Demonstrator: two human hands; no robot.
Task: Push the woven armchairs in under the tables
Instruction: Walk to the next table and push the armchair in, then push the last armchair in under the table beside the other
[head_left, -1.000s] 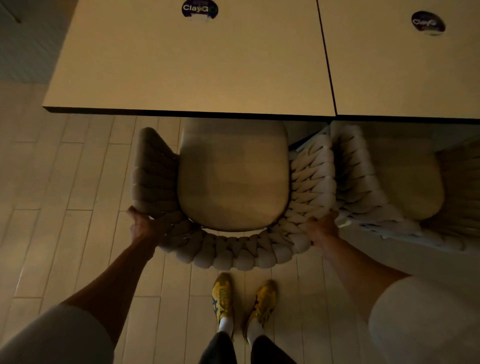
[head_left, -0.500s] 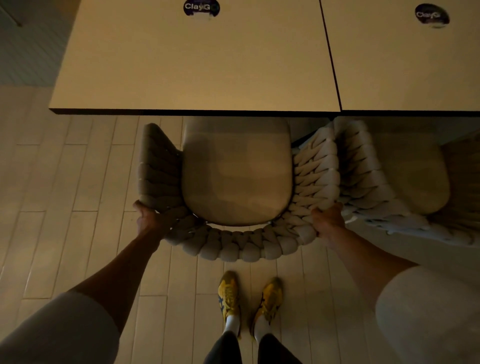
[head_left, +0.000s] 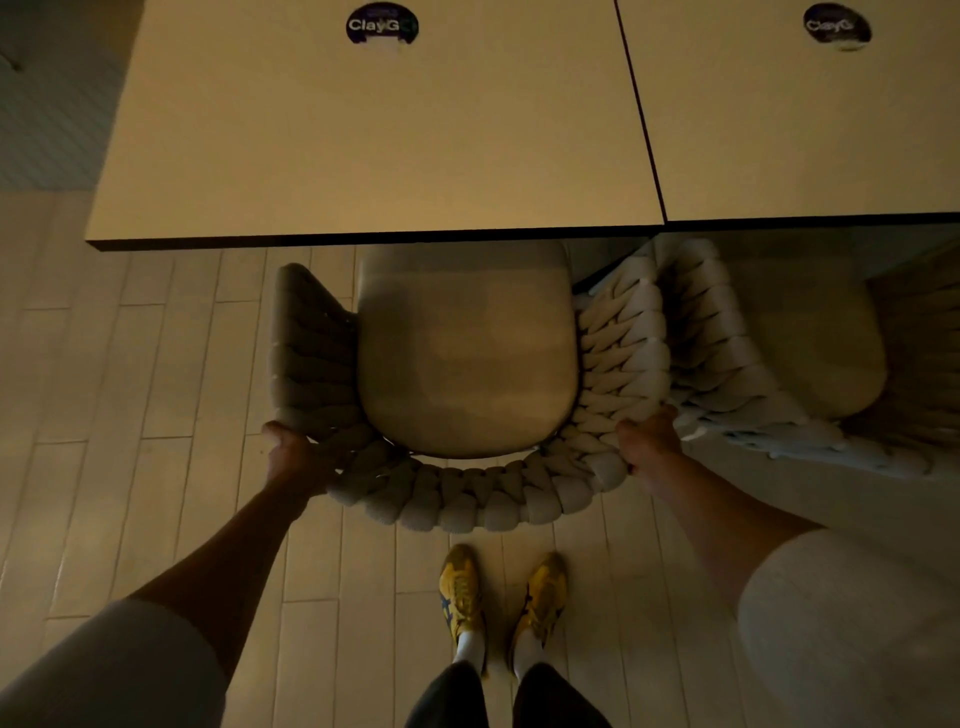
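Head view: woven armchair (head_left: 467, 358) at 12 o'clock from both hands, seat front just under desk (head_left: 374, 145) edge. Push axis runs 6 to 12. Left hand (head_left: 291, 452) grips back rim at 8 o'clock, right hand (head_left: 649, 441) at 4 o'clock, equally near. Neighbour armchair (head_left: 810, 353) just beside at 3 o'clock.

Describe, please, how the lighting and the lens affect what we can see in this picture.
Head view: dim, warm light; the held armchair is shadowed on its left side, the neighbouring armchair paler. Head view: the wide lens stretches the sleeves at the lower corners; the right sticker is blurrier than the left sticker.
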